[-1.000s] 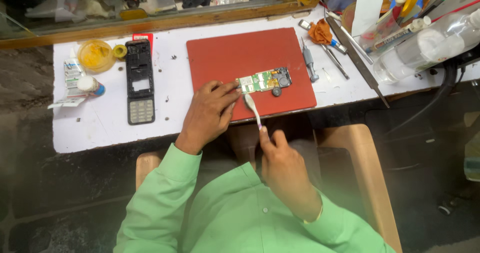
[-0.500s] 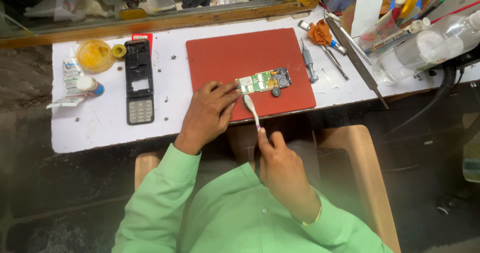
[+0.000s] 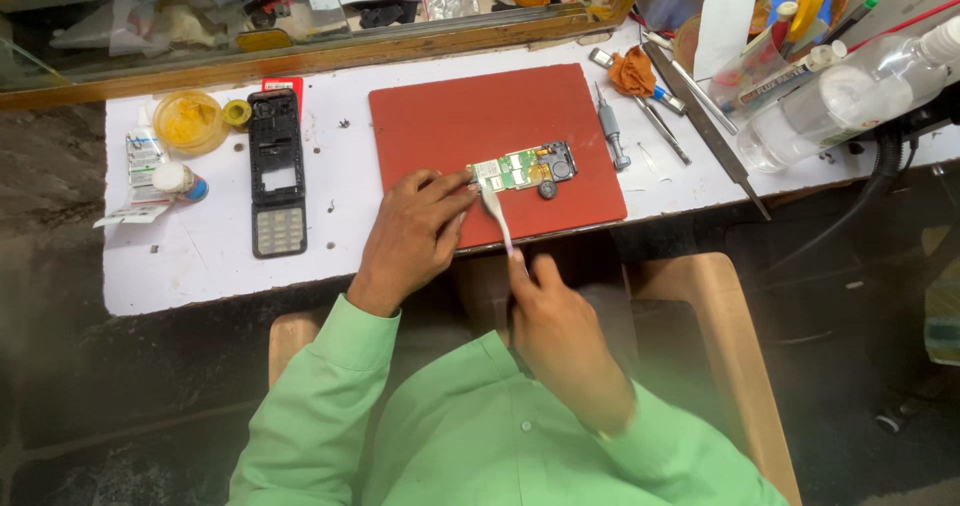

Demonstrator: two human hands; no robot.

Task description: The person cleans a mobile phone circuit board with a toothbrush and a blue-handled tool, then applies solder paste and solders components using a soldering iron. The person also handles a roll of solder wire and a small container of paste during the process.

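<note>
A small green phone circuit board lies on a red mat on the white worktable. My left hand rests on the mat, its fingertips pressing the board's left end. My right hand, below the table edge, grips the handle of a white toothbrush; its bristle head touches the board's left end. A small dark round part lies just below the board.
A black phone housing with keypad lies left of the mat, beside a yellow dish and small tubes. A grey screwdriver, tweezers, an orange cloth and a clear bottle sit to the right.
Both hands stay in almost the same place. The toothbrush has shifted only slightly against the board's left end.
</note>
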